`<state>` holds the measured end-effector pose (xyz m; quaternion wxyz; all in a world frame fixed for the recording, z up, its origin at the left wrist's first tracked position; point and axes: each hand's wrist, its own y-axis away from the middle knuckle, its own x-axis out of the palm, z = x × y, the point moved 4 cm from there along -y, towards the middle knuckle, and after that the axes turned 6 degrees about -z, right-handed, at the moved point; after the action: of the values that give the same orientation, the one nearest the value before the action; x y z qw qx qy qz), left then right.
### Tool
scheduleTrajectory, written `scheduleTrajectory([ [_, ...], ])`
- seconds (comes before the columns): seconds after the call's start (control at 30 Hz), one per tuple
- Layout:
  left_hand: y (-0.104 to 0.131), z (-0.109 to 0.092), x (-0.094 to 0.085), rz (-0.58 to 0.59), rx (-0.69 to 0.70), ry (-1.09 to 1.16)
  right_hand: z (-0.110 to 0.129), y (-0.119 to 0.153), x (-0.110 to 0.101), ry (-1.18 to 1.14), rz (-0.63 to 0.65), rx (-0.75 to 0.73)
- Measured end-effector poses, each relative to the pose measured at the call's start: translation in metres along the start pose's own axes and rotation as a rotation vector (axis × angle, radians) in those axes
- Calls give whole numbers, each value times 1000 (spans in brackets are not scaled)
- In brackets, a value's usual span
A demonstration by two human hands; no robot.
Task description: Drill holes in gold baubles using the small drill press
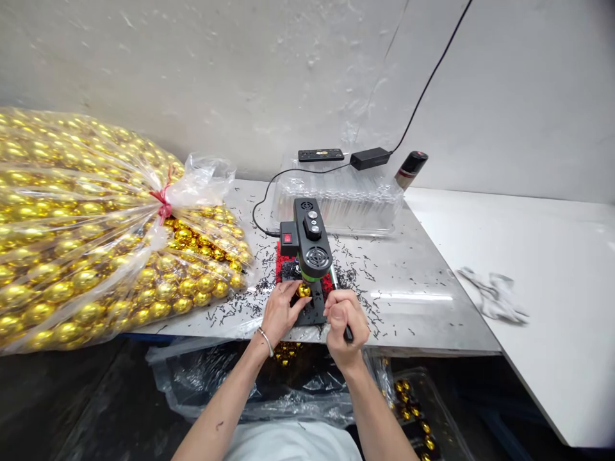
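A small black press machine (312,237) with a red switch stands on the metal table in front of me. Under its head sits a shiny gold ball (304,291). My left hand (280,310) pinches that ball between thumb and fingers at the machine's base (314,312). My right hand (346,323) is wrapped round the lever (348,333) on the machine's right side; the black end of its grip shows below the fist. Red matting and many dark shreds lie around the base.
On the left bulges a big clear bag of gold balls (86,256), tied with red string. Behind the machine are a clear plastic tray (336,198), a power adapter (370,158), a remote (321,155) and a spray can (412,169). White gloves (494,296) lie right. Gold balls sit below the table edge.
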<state>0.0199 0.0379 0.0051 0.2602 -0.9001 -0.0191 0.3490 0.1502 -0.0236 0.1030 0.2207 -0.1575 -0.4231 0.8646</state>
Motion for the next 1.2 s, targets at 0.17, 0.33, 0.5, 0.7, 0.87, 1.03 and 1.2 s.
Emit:
scheduleTrajectory([
  [0.17,7,1,4,-66,44,-14,-9,8,0,3,25,-44],
  [0.33,8,2,5,-51,15,17,-26,23,1,25,33,-151],
  [0.5,7,3,5,12,-52,58,-38,33,3,22,-12,-158],
  [0.7,6,4,5,5,-91,109,-38,33,5,56,82,-256],
  [0.87,1,3,5,-29,-107,165,-17,4,-1,-31,-20,-99],
  [1.03,24,-7,-20,-38,-99,195,8,-29,-2,-18,-5,93],
  [1.2,105,-20,-33,254,5,131,5,-21,-5,-39,-28,49],
])
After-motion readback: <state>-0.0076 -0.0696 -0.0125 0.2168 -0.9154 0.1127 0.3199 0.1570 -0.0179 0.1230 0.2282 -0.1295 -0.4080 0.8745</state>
